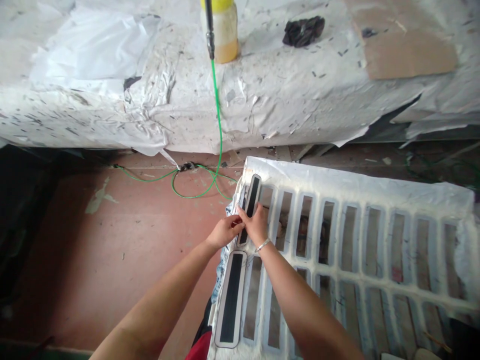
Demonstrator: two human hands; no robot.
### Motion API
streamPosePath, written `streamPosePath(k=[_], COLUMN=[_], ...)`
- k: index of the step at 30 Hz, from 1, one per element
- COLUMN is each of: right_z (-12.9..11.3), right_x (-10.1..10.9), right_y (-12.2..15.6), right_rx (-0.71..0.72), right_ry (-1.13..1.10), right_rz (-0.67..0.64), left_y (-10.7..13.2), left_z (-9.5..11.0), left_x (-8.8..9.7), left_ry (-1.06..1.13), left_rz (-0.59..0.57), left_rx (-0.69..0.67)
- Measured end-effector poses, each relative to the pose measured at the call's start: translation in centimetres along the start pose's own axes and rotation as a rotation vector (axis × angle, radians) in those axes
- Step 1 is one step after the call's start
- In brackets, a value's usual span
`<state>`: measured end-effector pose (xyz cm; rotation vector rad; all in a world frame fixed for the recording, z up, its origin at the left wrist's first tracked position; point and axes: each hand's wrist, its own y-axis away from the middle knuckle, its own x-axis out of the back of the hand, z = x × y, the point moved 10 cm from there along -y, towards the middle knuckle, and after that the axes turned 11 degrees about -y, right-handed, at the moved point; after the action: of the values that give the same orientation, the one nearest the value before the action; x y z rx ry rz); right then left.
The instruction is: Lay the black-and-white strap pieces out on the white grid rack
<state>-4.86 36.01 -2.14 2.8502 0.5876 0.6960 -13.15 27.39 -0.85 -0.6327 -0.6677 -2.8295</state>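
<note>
A white sheet [360, 187] with rows of long slot-shaped cut-outs lies across my lap, in the middle and right of the view. Two long black strips with pale borders rest at its left edge. My left hand [224, 231] and my right hand [256, 223] meet on the lower part of the upper strip [252, 197], fingers pinched at its edge. The lower strip [231, 297] lies flat just under my left forearm. A thin bracelet circles my right wrist.
A workbench [157, 105] wrapped in crumpled white plastic runs across the top. On it stand a yellow-capped jar [225, 30], a black crumpled lump [303, 31] and cardboard [407, 50]. A green cord [218, 125] hangs from a tool down to the reddish floor [123, 240].
</note>
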Motion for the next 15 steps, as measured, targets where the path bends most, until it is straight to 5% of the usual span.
streamPosePath(k=[3,8,15], right_z=[0.7,2.0,4.7], right_x=[0.0,-0.5,-0.4], right_y=[0.3,-1.4,-3.0], right_rx=[-0.032,-0.103,-0.12], right_ry=[0.028,0.228,0.327], right_rz=[-0.051,-0.284,-0.332], left_y=[0.2,-0.3,-2.0], left_z=[-0.8,-2.9,-4.8], left_x=[-0.7,0.4,0.2], left_ry=[0.0,-0.349,-0.701], left_rz=[-0.074,0.002,-0.158], left_rx=[0.019,0.109,0.233])
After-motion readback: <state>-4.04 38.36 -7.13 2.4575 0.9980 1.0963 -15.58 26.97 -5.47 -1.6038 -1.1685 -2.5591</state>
